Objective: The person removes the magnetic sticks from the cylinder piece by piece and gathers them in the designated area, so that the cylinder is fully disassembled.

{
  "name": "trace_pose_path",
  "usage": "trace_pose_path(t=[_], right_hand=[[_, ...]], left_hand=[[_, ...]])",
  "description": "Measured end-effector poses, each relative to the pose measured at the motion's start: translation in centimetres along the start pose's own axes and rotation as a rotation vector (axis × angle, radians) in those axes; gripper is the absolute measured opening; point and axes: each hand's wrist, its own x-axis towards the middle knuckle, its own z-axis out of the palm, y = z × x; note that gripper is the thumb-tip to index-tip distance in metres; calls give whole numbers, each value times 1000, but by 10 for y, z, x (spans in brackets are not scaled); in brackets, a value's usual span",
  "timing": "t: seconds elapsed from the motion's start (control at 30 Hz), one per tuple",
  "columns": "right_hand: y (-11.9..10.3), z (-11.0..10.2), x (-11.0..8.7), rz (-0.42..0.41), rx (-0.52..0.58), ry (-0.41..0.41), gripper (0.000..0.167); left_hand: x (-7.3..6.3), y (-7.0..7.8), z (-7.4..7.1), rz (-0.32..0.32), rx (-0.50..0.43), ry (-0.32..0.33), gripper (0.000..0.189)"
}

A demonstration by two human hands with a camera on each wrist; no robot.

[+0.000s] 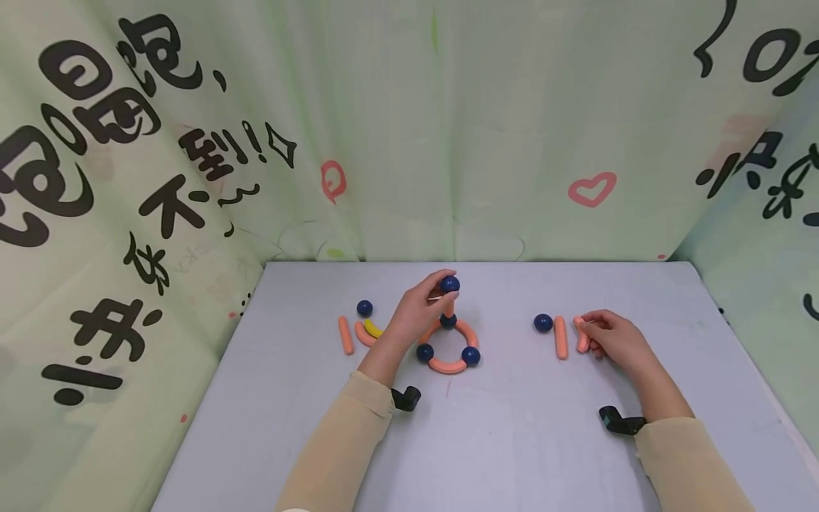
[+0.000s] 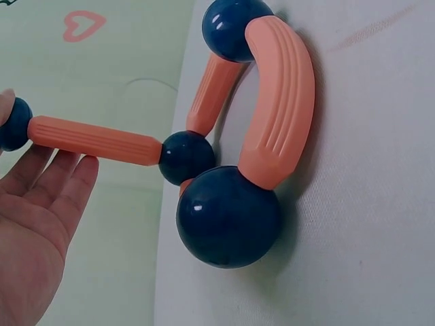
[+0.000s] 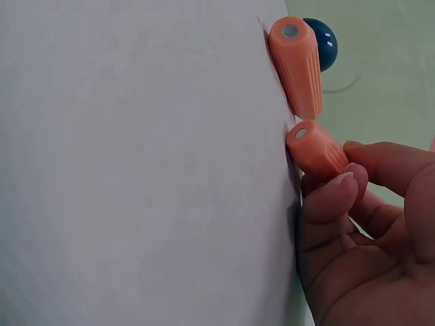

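Note:
A ring of orange curved magnetic rods (image 1: 448,367) joined by dark blue balls (image 1: 470,356) lies on the table. From its far ball (image 2: 187,157) a straight orange rod (image 2: 95,140) stands up, topped by another blue ball (image 1: 451,284). My left hand (image 1: 416,313) pinches that top ball, its other fingers along the rod's side in the left wrist view. Over at the right, my right hand (image 1: 616,343) holds a curved orange rod (image 3: 316,149) between thumb and fingers, close over the tabletop. Beside it lie a straight orange rod (image 1: 561,338) and a blue ball (image 1: 543,323).
Left of the ring are a straight orange rod (image 1: 345,335), a blue ball (image 1: 365,308), an orange curved rod (image 1: 363,336) and a yellow curved piece (image 1: 372,328), the last two partly behind my left forearm. A printed curtain (image 1: 512,142) encloses the white table (image 1: 505,448).

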Motion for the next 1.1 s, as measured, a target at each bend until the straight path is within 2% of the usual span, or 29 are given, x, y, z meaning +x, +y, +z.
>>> trace_pose_path(t=[0.27,0.33,0.5,0.57,0.83,0.93,1.1], right_hand=[[-3,3,0,20,0,2,50],[-5,4,-1,12,-21,28,48],[-24,8,-6,-75,-128,133,49],[-40,12,-8,-110,-135,140,51],[-108,36,-15,-210,-8,34,49],[-130,48,-14,-213,26,-28,47],[-155,65,-12,-234,15,-100,48]], left_hand=[[0,-1,0,-10,9,4,45],[0,-1,0,-12,7,5,45],[1,-2,1,-10,9,5,44],[2,-2,1,-12,7,5,44],[1,-3,2,-13,7,14,45],[1,-3,2,-14,9,17,45],[2,-4,1,-19,11,12,46]])
